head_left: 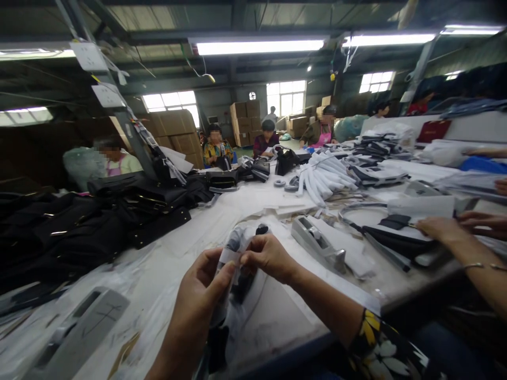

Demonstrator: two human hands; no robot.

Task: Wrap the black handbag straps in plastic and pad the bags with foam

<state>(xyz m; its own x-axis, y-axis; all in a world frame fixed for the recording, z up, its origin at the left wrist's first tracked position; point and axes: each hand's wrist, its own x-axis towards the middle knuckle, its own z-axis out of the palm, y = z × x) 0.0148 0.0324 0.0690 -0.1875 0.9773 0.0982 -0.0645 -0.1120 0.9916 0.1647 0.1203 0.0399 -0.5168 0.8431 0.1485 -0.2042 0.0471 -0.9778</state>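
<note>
A black strap (pixel 242 286) partly wrapped in thin whitish film is held up in front of me, above the table's front edge. My left hand (pixel 200 285) grips the wrapped bundle from the left, its thumb along the film. From the right, my right hand (pixel 273 257) pinches the film and strap between thumb and fingertips, close to the left thumb. The strap's lower end hangs down past my left wrist. Just right of my right hand stands a grey tape dispenser (pixel 319 243). Whether a piece of tape is between my fingers I cannot make out.
A second tape dispenser (pixel 79 332) lies at front left. Black bags (pixel 79 232) are heaped along the left. White-wrapped strips (pixel 327 174) are piled farther back. At right, a co-worker's hand (pixel 439 229) touches a black bag (pixel 396 240). Several people sit across the table.
</note>
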